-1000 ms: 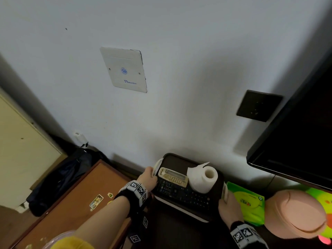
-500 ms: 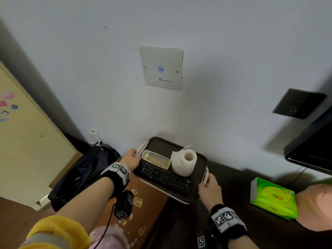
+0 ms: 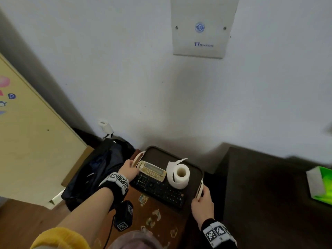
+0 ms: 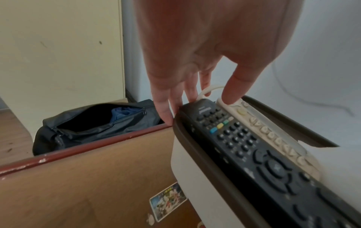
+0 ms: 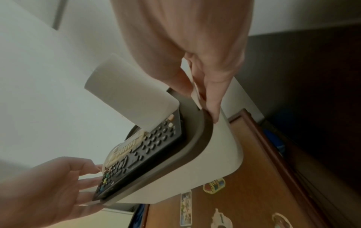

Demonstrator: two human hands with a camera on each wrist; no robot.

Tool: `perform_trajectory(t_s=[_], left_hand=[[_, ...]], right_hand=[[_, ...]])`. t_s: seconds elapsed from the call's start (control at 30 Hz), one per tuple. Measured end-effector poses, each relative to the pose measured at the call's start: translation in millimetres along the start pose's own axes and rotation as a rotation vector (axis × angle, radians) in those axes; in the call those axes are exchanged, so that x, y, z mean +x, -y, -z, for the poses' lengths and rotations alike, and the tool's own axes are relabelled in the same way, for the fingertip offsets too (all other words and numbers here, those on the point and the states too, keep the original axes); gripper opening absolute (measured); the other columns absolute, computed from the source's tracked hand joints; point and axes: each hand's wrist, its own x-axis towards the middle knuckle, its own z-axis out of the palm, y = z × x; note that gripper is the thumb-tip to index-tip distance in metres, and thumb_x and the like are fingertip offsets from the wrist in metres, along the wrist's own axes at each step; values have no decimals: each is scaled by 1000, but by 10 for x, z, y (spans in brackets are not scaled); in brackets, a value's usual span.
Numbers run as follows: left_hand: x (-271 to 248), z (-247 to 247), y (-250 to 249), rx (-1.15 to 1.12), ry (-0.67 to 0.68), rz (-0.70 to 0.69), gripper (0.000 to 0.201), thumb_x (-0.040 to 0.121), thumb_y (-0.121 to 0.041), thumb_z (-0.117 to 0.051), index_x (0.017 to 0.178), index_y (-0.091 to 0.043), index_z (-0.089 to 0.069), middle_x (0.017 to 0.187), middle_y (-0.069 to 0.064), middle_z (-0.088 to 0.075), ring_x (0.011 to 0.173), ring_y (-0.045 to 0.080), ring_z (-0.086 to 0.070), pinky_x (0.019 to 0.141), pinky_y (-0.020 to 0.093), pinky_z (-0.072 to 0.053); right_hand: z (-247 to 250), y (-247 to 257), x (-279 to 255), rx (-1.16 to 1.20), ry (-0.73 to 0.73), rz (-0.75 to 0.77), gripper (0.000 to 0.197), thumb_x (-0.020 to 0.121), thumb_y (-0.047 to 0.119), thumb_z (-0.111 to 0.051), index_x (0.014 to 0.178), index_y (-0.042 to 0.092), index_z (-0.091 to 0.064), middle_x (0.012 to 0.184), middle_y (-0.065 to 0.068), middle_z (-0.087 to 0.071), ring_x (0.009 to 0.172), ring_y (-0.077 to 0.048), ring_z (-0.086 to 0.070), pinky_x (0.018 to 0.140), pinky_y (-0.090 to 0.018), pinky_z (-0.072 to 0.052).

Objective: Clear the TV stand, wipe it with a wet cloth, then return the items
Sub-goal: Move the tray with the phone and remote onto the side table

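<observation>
A tray (image 3: 158,154), dark inside and white outside, carries a black remote (image 3: 159,190), a cream remote (image 3: 152,171) and a toilet roll (image 3: 179,177). My left hand (image 3: 128,169) grips the cream handle at its left end, and my right hand (image 3: 202,203) pinches the handle at its right end. The tray is over a brown side table (image 3: 161,221), left of the dark TV stand (image 3: 269,186). In the left wrist view my left hand (image 4: 195,86) has its thumb on the handle beside the black remote (image 4: 254,154). The right wrist view shows my right hand (image 5: 199,77) holding the tray (image 5: 220,146); I cannot tell if it touches the table.
An open black bag (image 3: 97,169) lies on the floor left of the side table, against a cream cabinet (image 3: 27,141). A green tissue pack (image 3: 321,186) sits on the TV stand at the far right. Stickers dot the side table. The wall is right behind the tray.
Both hands have carried the tray left, off the TV stand and over the brown side table. The tissue pack has stayed on the stand.
</observation>
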Motion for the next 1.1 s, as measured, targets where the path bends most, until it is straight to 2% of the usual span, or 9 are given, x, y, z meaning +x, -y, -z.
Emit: perform_trajectory(t_s=[0.2, 0.3, 0.37, 0.47, 0.6, 0.67, 0.77, 0.9, 1.1], left_hand=[[180, -220, 345, -5, 63, 32, 72, 66, -9, -56, 136, -11, -40, 121, 15, -57, 110, 32, -55, 97, 41, -46], [177, -317, 369, 23, 57, 19, 61, 74, -8, -56, 133, -10, -42, 111, 12, -58, 101, 28, -55, 90, 33, -44], [159, -376, 358, 46, 58, 8, 49, 80, -9, -56, 128, -9, -44, 98, 8, -55, 93, 25, -54, 87, 33, -42], [146, -479, 359, 54, 86, 0, 48, 82, -8, -57, 128, -10, -43, 86, 0, -52, 93, 24, -53, 86, 32, -42], [151, -520, 366, 50, 98, 1, 55, 79, -8, -58, 131, -10, -41, 100, 8, -57, 99, 29, -59, 93, 39, -47], [141, -513, 351, 67, 113, 2, 62, 80, -10, -58, 138, -11, -35, 109, 8, -56, 103, 28, -57, 95, 36, -46], [64, -499, 278, 189, 131, 10, 77, 83, -19, -58, 149, -13, -18, 141, 13, -42, 124, 30, -47, 101, 36, -41], [-169, -452, 29, 376, 64, 0, 74, 90, -24, -52, 150, -10, -11, 151, 15, -25, 135, 31, -35, 108, 38, -34], [-672, -403, -707, 350, 16, -194, 59, 88, -23, -54, 142, -14, -31, 145, 13, -36, 129, 29, -42, 105, 36, -38]], right_hand=[[-216, -287, 135, 8, 17, -57, 57, 88, 0, -47, 137, 28, -43, 106, -3, -57, 94, -18, -49, 89, -31, -41], [-268, -432, 208, 17, 21, -79, 56, 88, 1, -47, 136, 31, -45, 112, -3, -60, 98, -19, -52, 95, -33, -42], [-296, -534, 245, 12, 22, -106, 57, 88, 2, -47, 135, 33, -45, 116, -5, -61, 105, -23, -55, 98, -37, -44], [-276, -627, 285, 17, 23, -127, 55, 88, 2, -46, 134, 33, -45, 113, -3, -61, 107, -25, -56, 99, -41, -45], [-257, -713, 387, 41, 24, -127, 54, 87, 6, -50, 131, 37, -45, 112, -1, -62, 105, -23, -57, 98, -43, -47], [-265, -754, 434, 49, 61, -138, 57, 87, 11, -53, 134, 42, -43, 116, 2, -62, 108, -21, -57, 99, -46, -47], [-220, -684, 434, 22, 133, -179, 71, 88, 6, -51, 145, 41, -26, 130, -3, -56, 117, -26, -52, 104, -45, -43], [6, -441, 364, -75, 172, -209, 78, 93, 8, -48, 152, 24, 1, 143, -14, -44, 127, -33, -46, 103, -36, -37], [698, 25, 132, -151, 175, -62, 65, 93, 6, -45, 151, 19, -20, 157, -5, -23, 141, -25, -29, 114, -32, -26]])
